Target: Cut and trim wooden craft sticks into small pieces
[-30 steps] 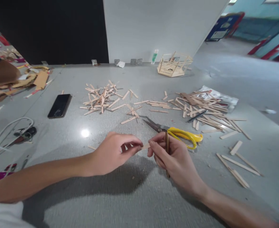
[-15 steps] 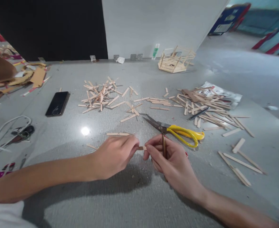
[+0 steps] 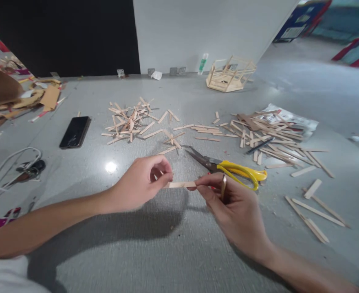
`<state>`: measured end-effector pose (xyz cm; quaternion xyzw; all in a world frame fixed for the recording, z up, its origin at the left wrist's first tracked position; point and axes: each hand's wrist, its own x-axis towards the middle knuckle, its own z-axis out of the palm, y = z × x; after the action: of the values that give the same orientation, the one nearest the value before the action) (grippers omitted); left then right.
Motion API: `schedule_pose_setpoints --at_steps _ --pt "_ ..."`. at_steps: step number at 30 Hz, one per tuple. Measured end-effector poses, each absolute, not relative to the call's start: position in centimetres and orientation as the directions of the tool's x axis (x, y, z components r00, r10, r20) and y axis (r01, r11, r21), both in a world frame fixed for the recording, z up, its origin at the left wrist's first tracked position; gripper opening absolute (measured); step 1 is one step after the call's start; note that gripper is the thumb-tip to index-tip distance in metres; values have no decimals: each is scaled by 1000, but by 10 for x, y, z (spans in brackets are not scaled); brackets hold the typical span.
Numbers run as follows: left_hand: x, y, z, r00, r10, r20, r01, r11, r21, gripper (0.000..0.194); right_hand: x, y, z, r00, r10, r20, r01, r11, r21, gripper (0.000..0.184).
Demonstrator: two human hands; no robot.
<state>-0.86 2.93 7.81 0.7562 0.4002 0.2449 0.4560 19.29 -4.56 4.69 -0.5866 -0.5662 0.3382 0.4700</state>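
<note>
Between my hands a short wooden craft stick (image 3: pixel 181 184) is held level above the grey table. My left hand (image 3: pixel 142 179) has thumb and index finger closed at its left end, the fingers curled. At the other end, my right hand (image 3: pixel 234 207) pinches the stick between thumb and forefinger. Tucked in that same hand is a slim, brownish pencil-like thing (image 3: pixel 224 188), mostly hidden by the fingers. Just beyond the right hand lie scissors with yellow handles (image 3: pixel 237 171), blades pointing to the upper left.
Loose craft sticks form a left pile (image 3: pixel 130 120) and a right pile (image 3: pixel 274 138), the latter by a plastic bag (image 3: pixel 307 124). A stick-built frame (image 3: pixel 228 77) and glue stick (image 3: pixel 203 64) stand at the back. Leftward are a phone (image 3: pixel 75 132) and white cable (image 3: pixel 14 154).
My hands have moved apart, baring more of the craft stick between them. The right hand has shifted slightly right, and the left hand has turned, showing its thumb.
</note>
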Motion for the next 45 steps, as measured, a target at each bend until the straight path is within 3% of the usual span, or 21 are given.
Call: schedule_pose_setpoints --at_steps 7,12,16,22,29,37,45 --pt "-8 25 79 684 697 214 329 -557 763 15 195 -46 37 83 972 217 407 166 -898 9" --pt "-7 22 70 665 635 392 300 -709 639 10 193 -49 34 85 974 210 396 160 -904 9" --pt "-8 20 63 644 619 451 316 -751 579 9 189 -51 33 97 974 203 397 149 -906 11" --pt "-11 23 63 728 625 280 373 -705 603 13 187 -50 31 55 987 153 383 121 -916 14" --pt "-12 33 81 799 598 -61 389 -437 811 13 191 -46 38 9 996 94 336 86 -938 14" --pt "-9 29 84 828 549 -113 368 -380 849 17 190 -41 53 -118 979 -165 71 -158 -985 30" --pt "-9 26 84 830 504 -239 381 -198 903 20 192 -41 51 -182 960 -215 -14 -221 -975 35"
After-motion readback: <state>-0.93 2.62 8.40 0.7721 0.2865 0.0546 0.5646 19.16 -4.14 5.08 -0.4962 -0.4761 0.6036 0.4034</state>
